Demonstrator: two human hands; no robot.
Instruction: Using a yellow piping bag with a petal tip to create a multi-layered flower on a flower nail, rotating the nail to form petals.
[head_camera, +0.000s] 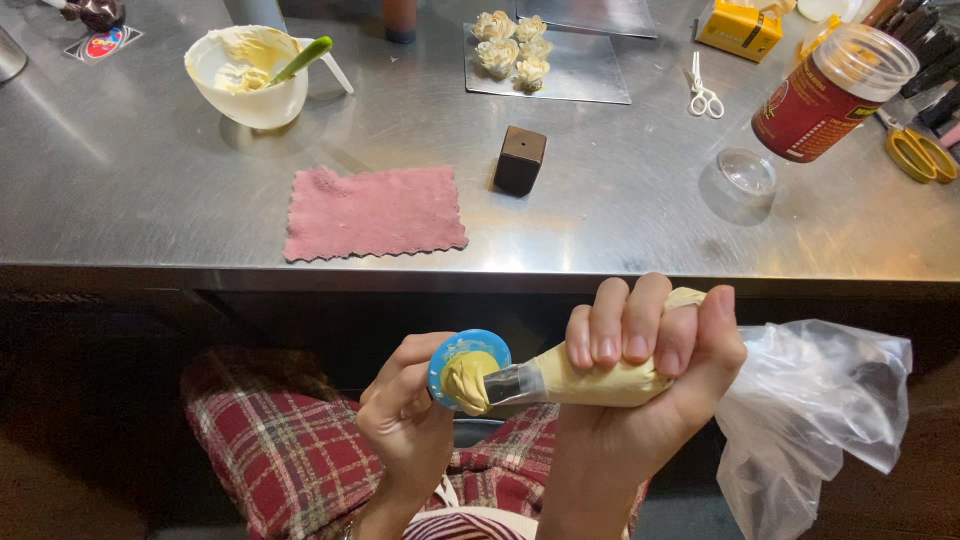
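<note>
My right hand (640, 385) squeezes a clear piping bag (600, 378) filled with pale yellow cream, its loose plastic tail (810, 410) hanging to the right. The bag's metal tip (512, 384) touches a cream flower (468, 380) built on a small blue round flower nail (465, 352). My left hand (410, 420) pinches the nail from below. Both hands are held below the front edge of the steel table (150, 180), over my lap in red plaid trousers (270, 440).
On the table: a pink cloth (372, 212), a dark square block (520, 160), a white bowl of cream with a green spatula (255, 70), a metal sheet with several finished cream flowers (512, 48), white scissors (704, 92), a clear lid (745, 172), a red jar (828, 92).
</note>
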